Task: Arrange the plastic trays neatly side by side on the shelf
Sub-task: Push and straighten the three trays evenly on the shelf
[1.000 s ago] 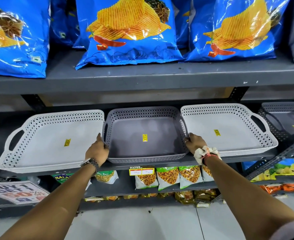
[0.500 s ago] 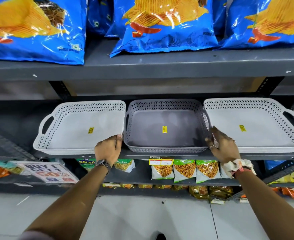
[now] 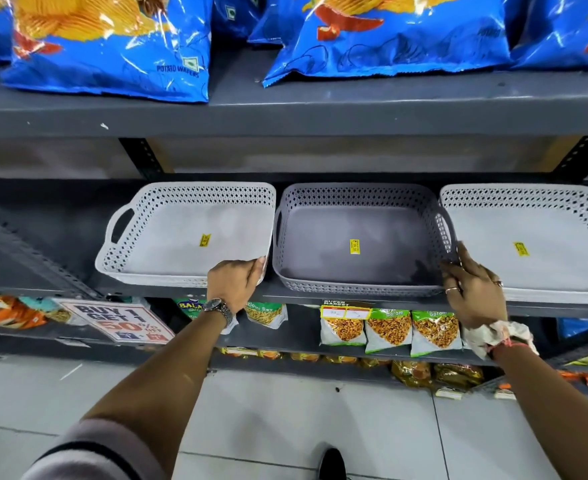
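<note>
Three perforated plastic trays stand in a row on the grey metal shelf [image 3: 320,295]. The left white tray [image 3: 167,244] has its handle pointing left. The grey tray [image 3: 341,233] is in the middle, and the right white tray [image 3: 545,258] runs out of view. My left hand [image 3: 237,282] curls over the front right corner of the left white tray, right beside the grey tray. My right hand [image 3: 472,289] grips the grey tray's front right corner, its thumb along the wall between the grey tray and the right white tray.
Large blue potato wafer bags [image 3: 112,46] fill the shelf above. Small snack packets [image 3: 389,329] and a "buy 1 get 1" sign [image 3: 119,322] sit on the shelf below. A slanted metal bracket [image 3: 32,258] lies left of the trays. White floor tiles and my shoe [image 3: 332,462] are beneath.
My left hand has moved from the grey tray's left edge to the left white tray's front right corner. My right hand stays at the grey tray's right corner. The view has shifted left.
</note>
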{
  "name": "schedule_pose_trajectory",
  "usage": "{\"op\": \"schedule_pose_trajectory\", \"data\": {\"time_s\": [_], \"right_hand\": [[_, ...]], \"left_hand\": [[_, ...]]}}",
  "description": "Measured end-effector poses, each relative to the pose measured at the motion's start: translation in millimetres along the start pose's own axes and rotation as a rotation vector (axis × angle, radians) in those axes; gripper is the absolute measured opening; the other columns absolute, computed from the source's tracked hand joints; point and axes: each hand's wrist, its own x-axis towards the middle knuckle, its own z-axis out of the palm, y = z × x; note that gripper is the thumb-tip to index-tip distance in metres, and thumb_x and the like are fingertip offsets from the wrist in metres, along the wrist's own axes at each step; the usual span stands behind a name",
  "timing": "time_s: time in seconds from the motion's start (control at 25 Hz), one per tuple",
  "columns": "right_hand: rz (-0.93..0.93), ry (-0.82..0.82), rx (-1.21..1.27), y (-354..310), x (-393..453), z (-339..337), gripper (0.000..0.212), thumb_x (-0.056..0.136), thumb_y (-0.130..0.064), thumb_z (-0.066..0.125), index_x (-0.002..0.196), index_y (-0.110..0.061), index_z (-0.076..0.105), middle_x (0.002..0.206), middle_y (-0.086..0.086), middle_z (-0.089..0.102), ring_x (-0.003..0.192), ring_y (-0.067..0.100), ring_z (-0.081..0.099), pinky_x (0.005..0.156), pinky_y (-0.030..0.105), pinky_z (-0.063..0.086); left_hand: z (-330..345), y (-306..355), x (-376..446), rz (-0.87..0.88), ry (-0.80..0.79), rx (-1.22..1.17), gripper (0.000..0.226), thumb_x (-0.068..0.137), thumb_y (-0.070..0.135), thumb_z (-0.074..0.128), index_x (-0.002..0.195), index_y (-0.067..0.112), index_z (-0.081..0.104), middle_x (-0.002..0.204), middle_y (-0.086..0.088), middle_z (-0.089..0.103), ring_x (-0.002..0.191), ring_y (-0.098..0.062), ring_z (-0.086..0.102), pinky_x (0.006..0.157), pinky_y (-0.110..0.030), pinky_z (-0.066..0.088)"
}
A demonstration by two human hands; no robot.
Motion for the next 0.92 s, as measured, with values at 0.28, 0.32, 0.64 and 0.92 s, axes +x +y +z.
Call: {"op": "schedule_pose_trajectory", "data": {"time_s": [0.28, 0.32, 0.64, 0.92], "right_hand": [[0.003, 0.031, -0.012, 1.7, -0.2, 5.9, 0.057, 0.078, -0.038, 0.026, 0.108, -0.012, 0.068, 0.150, 0.007, 0.036, 0.114, 0.040, 0.055, 0.099, 0.050, 0.042], [0.003, 0.033, -0.011, 1.8, -0.3, 6.2, 0.057, 0.078, -0.038, 0.027, 0.108, -0.011, 0.068, 0.149, 0.007, 0.037, 0.114, 0.040, 0.055, 0.099, 0.050, 0.042], [0.005, 0.046, -0.017, -1.2, -0.5, 5.9, 0.055, 0.078, -0.035, 0.029, 0.103, -0.009, 0.070, 0.149, 0.009, 0.037, 0.113, 0.040, 0.056, 0.100, 0.048, 0.039], [0.036, 0.076, -0.028, 2.4, -3.2, 3.9, 0.052, 0.089, -0.030, 0.029, 0.137, -0.012, 0.040, 0.149, 0.013, 0.037, 0.125, 0.037, 0.049, 0.105, 0.049, 0.037]], "left_hand": [[1.4, 4.5, -3.5, -0.015, 0.075, 0.060, 0.068, 0.094, 0.050, 0.017, 0.062, 0.016, 0.067, 0.046, -0.003, 0.064, 0.038, -0.022, 0.059, 0.040, -0.016, 0.034], [0.7, 5.3, -3.8, -0.016, 0.076, 0.075, 0.068, 0.094, 0.051, 0.017, 0.063, 0.017, 0.067, 0.046, -0.003, 0.064, 0.037, -0.022, 0.059, 0.040, -0.016, 0.034], [-3.0, 5.8, -2.4, -0.016, 0.018, 0.105, 0.073, 0.093, 0.054, 0.012, 0.070, 0.018, 0.071, 0.050, -0.004, 0.067, 0.040, -0.023, 0.062, 0.037, -0.020, 0.041], [0.8, 8.6, -7.8, 0.081, 0.050, 0.008, 0.050, 0.097, 0.044, 0.026, 0.115, 0.018, 0.064, 0.098, -0.009, 0.076, 0.077, -0.027, 0.073, 0.061, -0.029, 0.053]]}}
